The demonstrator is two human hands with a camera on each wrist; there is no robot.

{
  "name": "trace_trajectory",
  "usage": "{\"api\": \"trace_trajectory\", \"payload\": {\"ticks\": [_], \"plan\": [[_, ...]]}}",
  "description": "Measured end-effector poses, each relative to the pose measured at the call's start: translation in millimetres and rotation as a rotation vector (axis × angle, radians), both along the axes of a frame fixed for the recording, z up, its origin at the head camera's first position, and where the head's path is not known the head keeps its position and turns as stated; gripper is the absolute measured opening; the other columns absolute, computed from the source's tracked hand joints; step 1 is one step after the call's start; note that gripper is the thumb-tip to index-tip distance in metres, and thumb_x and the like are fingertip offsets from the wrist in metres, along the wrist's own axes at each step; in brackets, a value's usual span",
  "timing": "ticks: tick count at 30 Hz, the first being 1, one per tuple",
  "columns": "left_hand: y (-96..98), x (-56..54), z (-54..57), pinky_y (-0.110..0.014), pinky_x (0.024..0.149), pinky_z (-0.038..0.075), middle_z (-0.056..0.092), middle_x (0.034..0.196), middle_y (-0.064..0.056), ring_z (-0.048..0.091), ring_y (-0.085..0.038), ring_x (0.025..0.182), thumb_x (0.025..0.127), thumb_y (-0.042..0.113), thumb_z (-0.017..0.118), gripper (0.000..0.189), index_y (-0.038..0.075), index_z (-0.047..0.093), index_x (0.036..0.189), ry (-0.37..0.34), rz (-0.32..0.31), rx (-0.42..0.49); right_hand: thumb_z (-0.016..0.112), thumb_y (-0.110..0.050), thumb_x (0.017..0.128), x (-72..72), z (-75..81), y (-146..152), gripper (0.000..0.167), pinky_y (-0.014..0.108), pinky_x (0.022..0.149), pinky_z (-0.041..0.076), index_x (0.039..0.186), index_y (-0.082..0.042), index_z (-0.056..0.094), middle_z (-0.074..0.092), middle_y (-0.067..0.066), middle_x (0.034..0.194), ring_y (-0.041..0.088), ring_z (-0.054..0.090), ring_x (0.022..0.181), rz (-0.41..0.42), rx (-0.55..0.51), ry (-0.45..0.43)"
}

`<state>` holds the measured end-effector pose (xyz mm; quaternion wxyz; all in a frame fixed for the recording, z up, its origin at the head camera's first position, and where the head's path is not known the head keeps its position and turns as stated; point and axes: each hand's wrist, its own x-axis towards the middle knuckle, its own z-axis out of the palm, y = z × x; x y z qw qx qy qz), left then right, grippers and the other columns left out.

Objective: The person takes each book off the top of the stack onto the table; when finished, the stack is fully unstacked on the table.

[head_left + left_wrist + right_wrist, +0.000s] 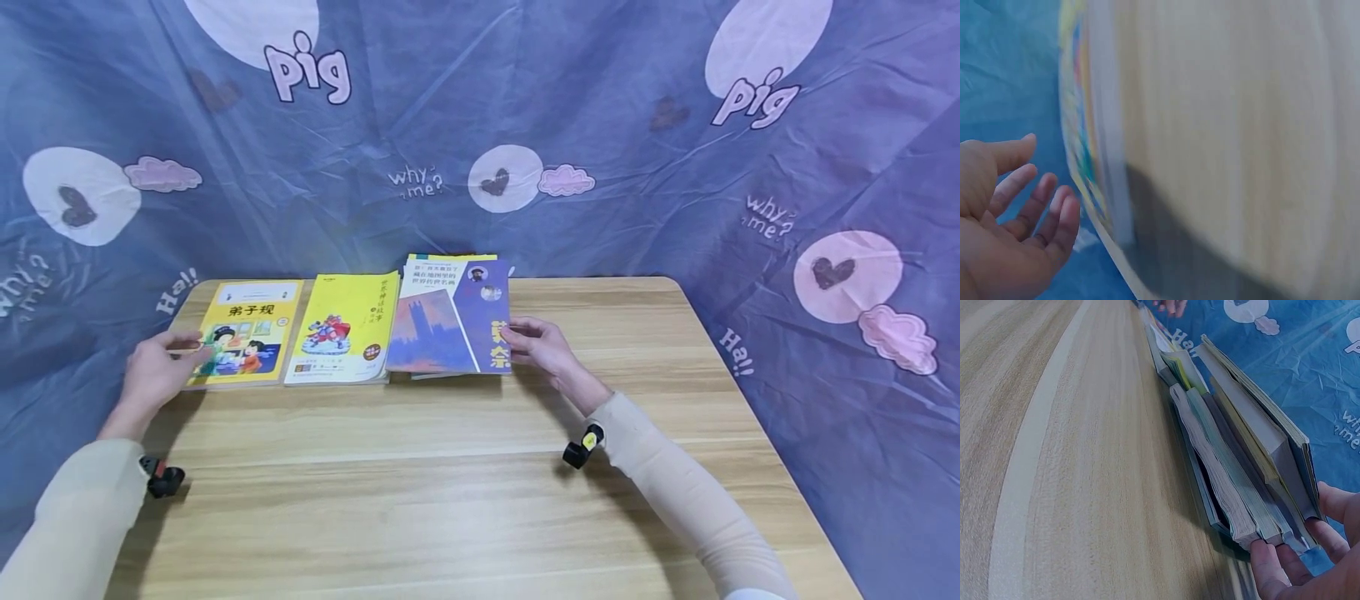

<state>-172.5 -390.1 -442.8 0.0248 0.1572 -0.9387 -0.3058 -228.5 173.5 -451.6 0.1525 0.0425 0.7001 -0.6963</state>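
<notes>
Three groups of books lie in a row along the table's far edge. At left is an orange-yellow book (246,333) with two cartoon children; my left hand (160,372) hovers at its left edge. The left wrist view shows that hand (1019,219) with loosely bent fingers and a gap to the book's side (1102,125). A yellow book (348,329) lies in the middle. On the right, a blue-and-white book (442,325) tops an uneven stack. My right hand (546,350) touches the stack's right side, fingertips (1266,559) against the ends of several books (1229,469).
The wooden table (420,492) stretches toward me in front of the books. A blue patterned cloth (600,233) hangs behind the far edge and along both sides. Each sleeve carries a small black wrist camera (581,447).
</notes>
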Motion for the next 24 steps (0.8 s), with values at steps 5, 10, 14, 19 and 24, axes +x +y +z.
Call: {"api": "trace_trajectory", "payload": {"ticks": [5, 10, 14, 19, 24], "plan": [[29.1, -7.7, 7.3, -0.019, 0.071, 0.046, 0.065, 0.131, -0.020, 0.062, -0.013, 0.097, 0.106, 0.040, 0.060, 0.056, -0.001, 0.059, 0.145, 0.048, -0.015, 0.100, 0.068, -0.006, 0.102, -1.5, -2.0, 0.5, 0.046, 0.033, 0.090, 0.068, 0.145, 0.008, 0.054, 0.071, -0.006, 0.102, 0.009, 0.073, 0.084, -0.004, -0.005, 0.005], [61.1, -14.4, 6.5, -0.011, 0.065, 0.053, 0.064, 0.111, 0.006, 0.055, 0.010, 0.081, 0.106, 0.035, 0.063, 0.051, 0.001, 0.061, 0.143, 0.096, -0.057, 0.244, 0.069, -0.006, 0.102, -1.6, -3.2, 0.9, 0.047, 0.032, 0.089, 0.068, 0.144, 0.008, 0.055, 0.072, -0.005, 0.099, 0.010, 0.073, 0.084, -0.002, -0.010, 0.002], [90.5, -15.9, 6.3, -0.017, 0.070, 0.062, 0.066, 0.121, -0.007, 0.064, 0.006, 0.082, 0.106, 0.029, 0.064, 0.047, -0.002, 0.061, 0.142, 0.119, -0.121, 0.347, 0.069, -0.006, 0.101, -0.5, -1.5, 0.4, 0.048, 0.032, 0.089, 0.068, 0.144, 0.008, 0.054, 0.072, -0.006, 0.097, 0.011, 0.073, 0.083, -0.002, -0.007, -0.003], [123.3, -16.3, 6.0, -0.023, 0.077, 0.067, 0.063, 0.127, -0.021, 0.070, 0.002, 0.085, 0.107, 0.024, 0.063, 0.048, -0.007, 0.057, 0.144, 0.113, -0.206, 0.481, 0.069, -0.006, 0.102, 0.1, 0.5, 0.1, 0.048, 0.031, 0.089, 0.068, 0.145, 0.009, 0.053, 0.071, -0.006, 0.098, 0.010, 0.072, 0.083, -0.006, -0.014, -0.007], [149.5, -18.3, 3.1, -0.026, 0.079, 0.068, 0.064, 0.128, -0.022, 0.072, -0.003, 0.087, 0.107, 0.022, 0.064, 0.047, -0.004, 0.056, 0.145, 0.071, -0.241, 0.560, 0.068, -0.005, 0.102, 0.2, 1.5, -1.0, 0.048, 0.029, 0.086, 0.068, 0.145, 0.009, 0.053, 0.071, -0.007, 0.096, 0.010, 0.072, 0.082, -0.008, -0.014, -0.015]]}}
